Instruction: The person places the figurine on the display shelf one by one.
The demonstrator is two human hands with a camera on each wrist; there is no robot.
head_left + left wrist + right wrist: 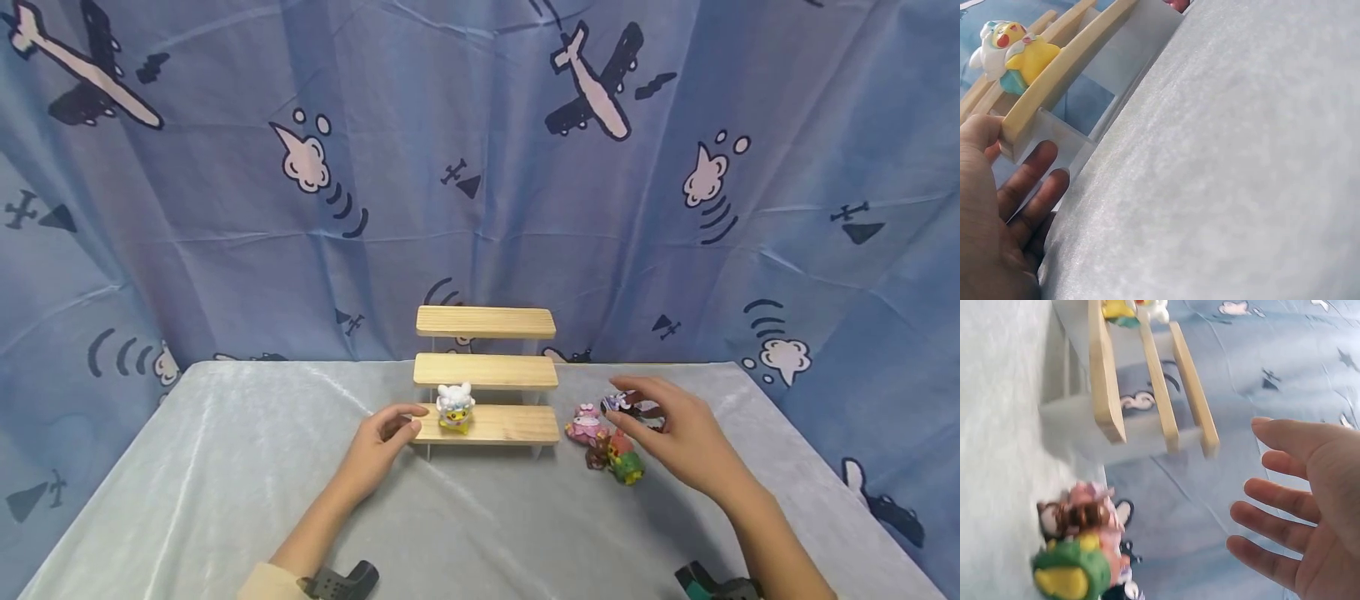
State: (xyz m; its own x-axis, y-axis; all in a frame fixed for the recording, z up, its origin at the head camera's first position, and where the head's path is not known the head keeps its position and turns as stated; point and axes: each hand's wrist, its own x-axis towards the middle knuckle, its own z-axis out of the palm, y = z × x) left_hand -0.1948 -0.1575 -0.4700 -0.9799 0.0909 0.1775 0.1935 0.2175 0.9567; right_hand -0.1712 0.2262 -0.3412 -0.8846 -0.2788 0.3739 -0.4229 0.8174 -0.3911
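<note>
Left hand (pixel 375 446) on the tiered stand (pixel 487 372), right hand (pixel 686 429) spread

At the stand's left end, the left hand's thumb and forefinger pinch the lowest board (pixel 510 423). A white-hooded yellow figurine (pixel 455 408) stands on that board. Right of the stand, a pink figurine (pixel 586 423), brown figurine (pixel 597 454), green-and-red figurine (pixel 625 462) and black-and-white figurine (pixel 615 403) cluster on the worktop (pixel 262 467). Near them, the right hand is wide and holds nothing. Behind the stand hangs a blue curtain (pixel 480 108).

Texts, labels, brands, numbers, signs: none I can read, whether on the wooden shelf (pixel 517 425), the figurine (pixel 454 408) on its near step, the figurines at right (pixel 587 425), the far curtain (pixel 420 208) or my wrist straps (pixel 337 585).
</note>
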